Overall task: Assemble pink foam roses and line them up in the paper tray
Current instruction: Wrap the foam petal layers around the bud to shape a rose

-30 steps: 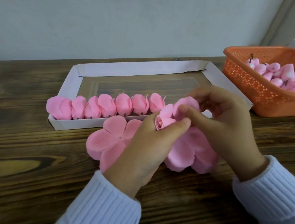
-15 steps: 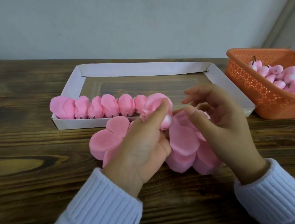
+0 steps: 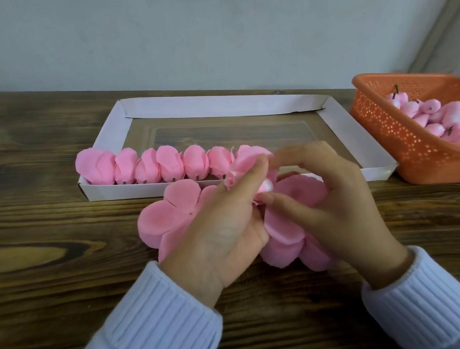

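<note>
My left hand [image 3: 223, 222] grips a pink foam rose [image 3: 247, 166] just in front of the white paper tray [image 3: 343, 126]. My right hand [image 3: 329, 198] pinches the rose's petals from the right, index finger on top and thumb below. Several finished roses [image 3: 168, 165] stand in a row along the tray's near left side. Flat pink petal pieces lie on the table under my hands: one pile [image 3: 167, 217] to the left, another [image 3: 286, 234] between my hands.
An orange perforated basket [image 3: 394, 133] holding several pink rose buds [image 3: 437, 121] stands at the right, beside the tray. A wall runs along the table's far edge. The wooden table [image 3: 42, 259] extends left and toward me.
My left hand carried the rose back toward the tray, near the end of the row. My right hand's fingers have come back onto the rose's petals.
</note>
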{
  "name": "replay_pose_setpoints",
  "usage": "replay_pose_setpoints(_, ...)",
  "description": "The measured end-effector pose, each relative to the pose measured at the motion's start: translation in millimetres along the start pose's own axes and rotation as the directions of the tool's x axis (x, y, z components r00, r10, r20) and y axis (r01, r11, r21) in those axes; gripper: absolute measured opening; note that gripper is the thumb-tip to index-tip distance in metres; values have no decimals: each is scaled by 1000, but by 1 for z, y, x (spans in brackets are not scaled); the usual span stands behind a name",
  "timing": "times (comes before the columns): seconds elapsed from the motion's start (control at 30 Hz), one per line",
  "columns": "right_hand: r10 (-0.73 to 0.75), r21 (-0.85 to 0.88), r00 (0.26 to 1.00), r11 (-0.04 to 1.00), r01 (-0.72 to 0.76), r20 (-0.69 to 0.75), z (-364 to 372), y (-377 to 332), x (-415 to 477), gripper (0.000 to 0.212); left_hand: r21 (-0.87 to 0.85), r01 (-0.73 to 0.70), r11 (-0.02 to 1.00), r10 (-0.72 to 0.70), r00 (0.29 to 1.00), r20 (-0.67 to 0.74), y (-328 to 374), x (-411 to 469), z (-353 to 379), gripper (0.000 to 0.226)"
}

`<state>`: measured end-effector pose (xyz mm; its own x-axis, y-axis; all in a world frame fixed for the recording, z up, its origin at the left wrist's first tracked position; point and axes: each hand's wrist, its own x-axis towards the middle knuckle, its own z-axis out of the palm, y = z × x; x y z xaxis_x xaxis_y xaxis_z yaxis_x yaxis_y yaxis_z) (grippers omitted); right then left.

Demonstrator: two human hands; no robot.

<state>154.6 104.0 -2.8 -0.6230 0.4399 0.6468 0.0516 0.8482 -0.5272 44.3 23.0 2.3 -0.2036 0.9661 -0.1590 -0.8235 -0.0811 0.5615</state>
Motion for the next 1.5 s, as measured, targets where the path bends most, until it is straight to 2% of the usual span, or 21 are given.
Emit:
replay_pose_setpoints(0.07,-15,-27,1000,1000,15,-12,1,0,0,31,14,-5,1000,5,1000,-2,-1,1,0,37)
replay_pose_setpoints(0.17,-10,-44,1000,999,9,-11,2,1,0,24,129,-22,991,14,998,60,-2,2,-3,48)
replay_pose_setpoints(0.3,82,66,997,994,-81,-4,-2,2,0,16,246,-27,969,-22,981,193,-2,-1,-7,48)
replay_pose_setpoints(0.4,129,148,991,980,-134,42,-5,3,1,18,285,-25,958,-27,984,176,-3,0,-9,51)
replay_pose_setpoints(0.5,132,135,987,980,-144,96,-6,3,0,24,307,-48,951,-8,984,178,-3,1,-9,51)
replay_pose_setpoints(0.63,122,122,982,983,-139,142,-6,3,1,20,317,-86,944,34,985,167,-5,2,-9,48)
replay_pose_setpoints(0.77,95,77,984,991,-108,153,-4,1,2,23,282,-101,954,74,992,105,-6,4,-9,38)
replay_pose_setpoints(0.83,107,110,987,987,-120,122,-4,0,1,26,261,-104,960,84,993,84,-5,5,-10,32)
replay_pose_setpoints(0.9,191,187,981,963,-196,47,-5,1,1,31,234,-98,967,85,994,63,-2,5,-10,33)
replay_pose_setpoints(0.97,279,224,960,936,-270,-10,-7,4,1,24,222,-98,970,93,995,34,-1,6,-11,37)
replay_pose_setpoints(1.07,309,90,951,947,-307,-8,-8,9,0,8,236,-124,964,122,992,21,-1,7,-13,30)
replay_pose_setpoints(1.17,280,0,957,960,-281,-80,-6,10,0,11,255,-140,957,143,990,7,-2,8,-14,25)
replay_pose_setpoints(1.23,230,-3,964,973,-232,-133,-5,7,0,16,278,-143,950,147,989,7,-2,9,-15,34)
replay_pose_setpoints(1.37,122,21,973,992,-121,-194,-4,1,-2,24,420,-184,889,176,983,58,-6,8,-19,30)
replay_pose_setpoints(1.5,84,47,973,996,-75,-217,-4,-1,-3,9,572,-245,783,218,969,117,-9,8,-19,26)
